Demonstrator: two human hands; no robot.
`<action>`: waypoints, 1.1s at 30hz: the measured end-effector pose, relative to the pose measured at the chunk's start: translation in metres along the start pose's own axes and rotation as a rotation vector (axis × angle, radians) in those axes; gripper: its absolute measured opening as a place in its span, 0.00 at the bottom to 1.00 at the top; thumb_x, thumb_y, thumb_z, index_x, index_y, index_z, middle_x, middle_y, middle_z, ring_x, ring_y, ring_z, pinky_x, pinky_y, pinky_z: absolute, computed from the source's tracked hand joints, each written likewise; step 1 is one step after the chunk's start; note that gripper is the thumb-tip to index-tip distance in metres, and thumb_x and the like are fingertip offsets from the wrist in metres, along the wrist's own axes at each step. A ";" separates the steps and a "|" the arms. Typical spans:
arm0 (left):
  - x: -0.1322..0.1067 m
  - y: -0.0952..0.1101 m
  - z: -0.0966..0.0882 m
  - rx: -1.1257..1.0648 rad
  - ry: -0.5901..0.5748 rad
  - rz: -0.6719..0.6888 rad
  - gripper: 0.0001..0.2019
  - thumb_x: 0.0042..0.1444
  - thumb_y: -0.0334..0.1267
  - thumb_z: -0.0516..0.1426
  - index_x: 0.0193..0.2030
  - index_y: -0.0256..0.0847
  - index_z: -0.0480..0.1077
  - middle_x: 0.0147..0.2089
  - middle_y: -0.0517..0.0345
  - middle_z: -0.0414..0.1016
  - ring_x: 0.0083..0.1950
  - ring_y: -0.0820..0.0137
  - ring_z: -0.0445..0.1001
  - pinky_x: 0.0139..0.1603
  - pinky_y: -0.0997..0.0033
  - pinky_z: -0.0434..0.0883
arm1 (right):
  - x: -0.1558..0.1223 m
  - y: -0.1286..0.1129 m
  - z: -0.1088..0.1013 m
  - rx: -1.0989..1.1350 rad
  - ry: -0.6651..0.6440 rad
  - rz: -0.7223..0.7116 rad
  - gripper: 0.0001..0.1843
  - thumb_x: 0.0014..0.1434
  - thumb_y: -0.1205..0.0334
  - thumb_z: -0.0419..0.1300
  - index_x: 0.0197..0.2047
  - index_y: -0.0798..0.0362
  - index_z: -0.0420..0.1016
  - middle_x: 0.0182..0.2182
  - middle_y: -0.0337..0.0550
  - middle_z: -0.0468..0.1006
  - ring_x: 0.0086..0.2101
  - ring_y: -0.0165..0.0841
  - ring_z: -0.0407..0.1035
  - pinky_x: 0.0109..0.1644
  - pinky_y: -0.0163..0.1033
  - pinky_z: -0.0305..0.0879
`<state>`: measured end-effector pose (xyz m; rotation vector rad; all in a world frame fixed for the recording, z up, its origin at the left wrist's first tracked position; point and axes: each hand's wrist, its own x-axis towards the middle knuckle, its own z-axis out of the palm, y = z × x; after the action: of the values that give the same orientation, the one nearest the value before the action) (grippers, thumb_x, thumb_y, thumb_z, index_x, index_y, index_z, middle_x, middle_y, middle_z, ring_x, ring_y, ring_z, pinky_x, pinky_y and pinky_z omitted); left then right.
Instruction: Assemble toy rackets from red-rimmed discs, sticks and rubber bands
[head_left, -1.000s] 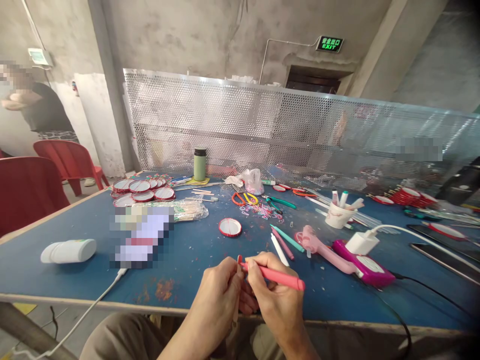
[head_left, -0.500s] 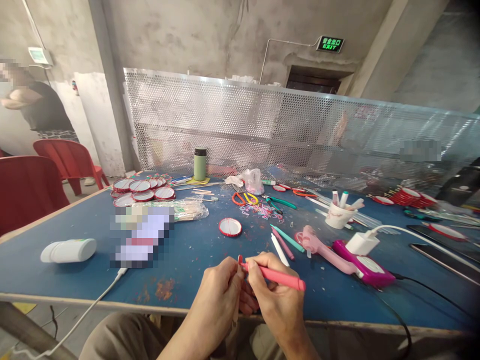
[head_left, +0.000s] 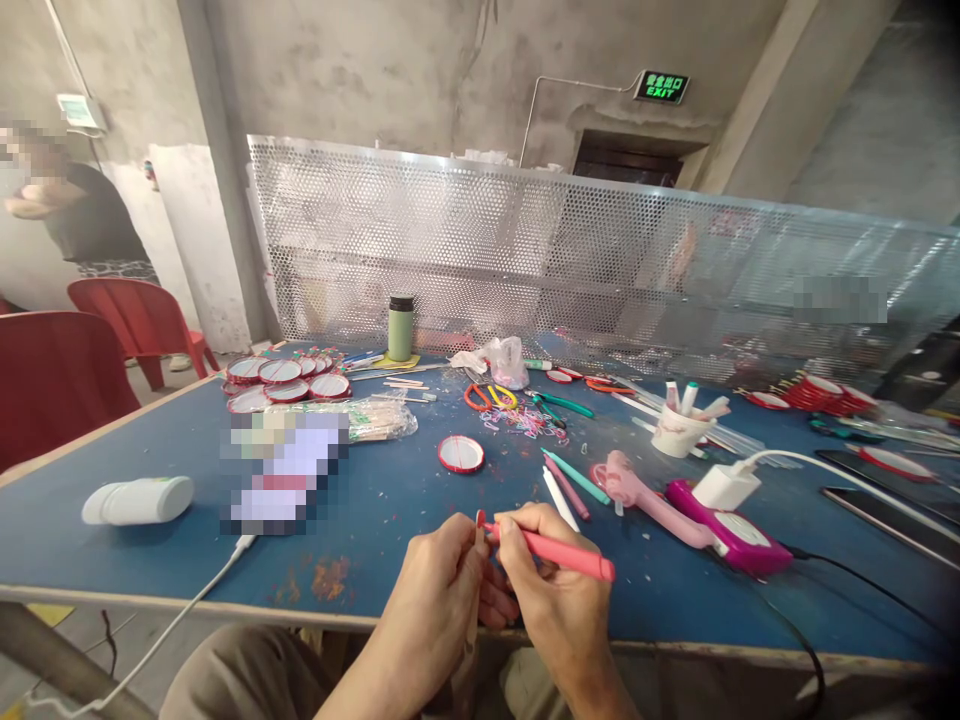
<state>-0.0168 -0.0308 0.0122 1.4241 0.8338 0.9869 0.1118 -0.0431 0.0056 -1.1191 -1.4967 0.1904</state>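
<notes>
Near the table's front edge, my left hand (head_left: 442, 570) is closed on a thin wooden stick (head_left: 480, 535) whose upper end is red. My right hand (head_left: 559, 590) grips a red-pink marker pen (head_left: 562, 553) like a writing tool, its tip at the stick's red end. Most of the stick is hidden by my left fingers; a pale piece shows below the hand. Beyond my hands lies a round white disc with a red rim (head_left: 460, 454). White, mauve and teal markers (head_left: 566, 485) lie just past my right hand.
At left are a white bottle (head_left: 139, 500), a blurred phone (head_left: 289, 470) on a cable and stacked red-rimmed discs (head_left: 279, 372). Pliers (head_left: 489, 398) and small colourful clips (head_left: 529, 422) lie mid-table. To the right are a pink hot glue gun (head_left: 660, 505), a magenta power strip (head_left: 731, 535) and a paper cup (head_left: 679, 430).
The marker and my right hand have shifted very slightly to the right. My left hand still holds the stick in nearly the same place.
</notes>
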 end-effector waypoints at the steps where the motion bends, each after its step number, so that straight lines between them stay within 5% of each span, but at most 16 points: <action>1: 0.000 0.001 0.000 0.000 0.000 0.001 0.13 0.62 0.45 0.52 0.28 0.44 0.59 0.20 0.63 0.73 0.19 0.73 0.72 0.24 0.75 0.73 | 0.000 0.000 0.000 0.000 -0.003 -0.002 0.12 0.65 0.61 0.57 0.30 0.54 0.74 0.24 0.38 0.75 0.24 0.28 0.68 0.28 0.30 0.65; 33: 0.000 -0.001 0.000 -0.014 -0.001 -0.008 0.14 0.61 0.49 0.53 0.28 0.45 0.59 0.21 0.62 0.73 0.20 0.71 0.73 0.26 0.71 0.76 | 0.000 0.003 0.001 0.019 0.009 0.013 0.12 0.65 0.61 0.57 0.29 0.53 0.73 0.24 0.37 0.73 0.24 0.28 0.67 0.28 0.30 0.64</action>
<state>-0.0166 -0.0304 0.0116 1.4077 0.8302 0.9843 0.1123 -0.0413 0.0031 -1.1133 -1.4767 0.2078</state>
